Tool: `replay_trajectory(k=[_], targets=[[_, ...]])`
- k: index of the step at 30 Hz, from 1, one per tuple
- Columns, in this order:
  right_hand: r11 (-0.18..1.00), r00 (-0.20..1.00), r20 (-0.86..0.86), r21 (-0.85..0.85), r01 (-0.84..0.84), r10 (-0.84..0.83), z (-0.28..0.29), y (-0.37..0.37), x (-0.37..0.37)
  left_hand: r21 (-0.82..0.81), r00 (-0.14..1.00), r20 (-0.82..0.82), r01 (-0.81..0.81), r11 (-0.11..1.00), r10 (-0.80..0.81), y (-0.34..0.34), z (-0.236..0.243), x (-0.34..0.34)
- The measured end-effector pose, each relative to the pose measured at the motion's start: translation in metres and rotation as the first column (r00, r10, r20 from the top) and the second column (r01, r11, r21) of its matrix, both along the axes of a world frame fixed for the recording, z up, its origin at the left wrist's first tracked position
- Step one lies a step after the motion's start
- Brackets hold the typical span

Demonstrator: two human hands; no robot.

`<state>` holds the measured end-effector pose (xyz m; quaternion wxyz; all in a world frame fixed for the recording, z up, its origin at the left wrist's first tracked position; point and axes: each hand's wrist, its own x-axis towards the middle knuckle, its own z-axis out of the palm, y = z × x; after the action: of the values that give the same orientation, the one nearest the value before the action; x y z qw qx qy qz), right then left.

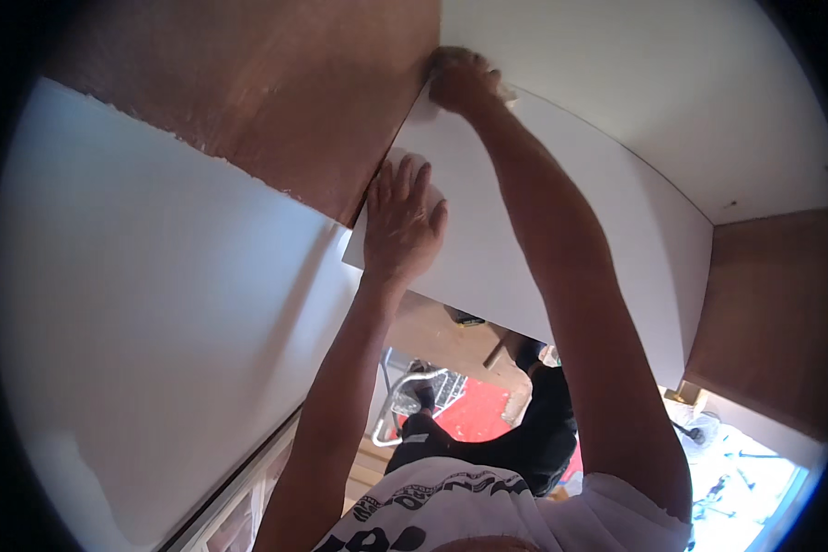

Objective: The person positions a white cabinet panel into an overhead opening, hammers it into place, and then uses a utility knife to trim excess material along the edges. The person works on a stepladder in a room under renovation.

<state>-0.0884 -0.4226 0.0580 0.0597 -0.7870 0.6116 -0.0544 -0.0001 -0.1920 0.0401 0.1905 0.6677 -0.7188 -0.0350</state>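
A white board [598, 230] fills the middle of the view, beside a reddish-brown wooden panel [230, 83]. My left hand [405, 216] lies flat on the board along its left edge by the panel, fingers apart. My right hand [465, 83] reaches to the far corner where board, panel and white surface meet, its fingers curled round a pale, crumpled thing that I cannot make out clearly; it may be a cloth.
White surfaces lie at left [138, 285] and upper right [635, 64]. A brown panel [768, 313] is at right. Below the board show a wooden ledge [442, 327] with a small dark item, my legs, a metal frame [396, 386] and a red surface [478, 405].
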Motion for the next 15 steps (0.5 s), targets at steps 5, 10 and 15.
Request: replay_trajectory(k=[5,10,15], targets=[[0.971,0.976,0.007,-0.107,-0.214,0.216,-0.008,0.079,0.012,-0.022,0.999,0.042,-0.011,1.000,0.011,0.006,-0.010,0.014],[0.949,0.963,0.185,-0.283,-0.139,0.196,-0.038,0.066,-0.007,0.017,0.988,0.087,-0.131,0.991,0.129,0.038,-0.014,0.004],[0.942,0.952,0.273,-0.331,-0.045,0.141,-0.028,0.035,-0.006,0.075,0.975,0.018,-0.222,0.972,0.221,0.082,-0.003,0.000]])
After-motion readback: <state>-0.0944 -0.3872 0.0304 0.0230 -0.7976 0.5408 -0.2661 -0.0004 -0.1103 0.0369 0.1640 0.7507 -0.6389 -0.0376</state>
